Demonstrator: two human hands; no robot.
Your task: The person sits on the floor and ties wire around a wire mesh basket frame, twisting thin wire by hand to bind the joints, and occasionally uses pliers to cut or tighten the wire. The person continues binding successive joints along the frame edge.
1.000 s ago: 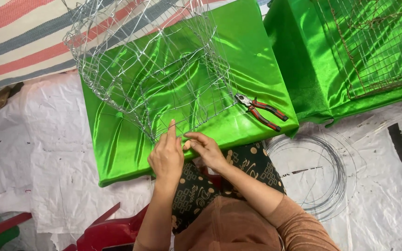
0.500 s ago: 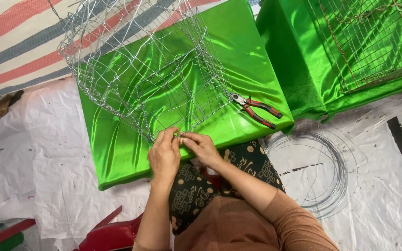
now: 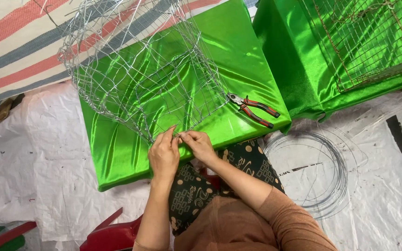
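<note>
wire basket (image 3: 140,69): open silver mesh, nothing inside, tilted on the green satin table (image 3: 117,153), near rim at the table's front edge
left hand (image 3: 164,155): fingers pinched on a rim wire
right hand (image 3: 200,146): pinching the same spot, fingertips meeting the left's
pliers (image 3: 253,109): red-handled, just right of basket, untouched
wire coil (image 3: 310,172): loose loops on white floor sheet, right side

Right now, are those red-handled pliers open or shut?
Slightly open: the pliers lie flat on the green cloth, handles spread apart, with neither hand touching them.
</note>
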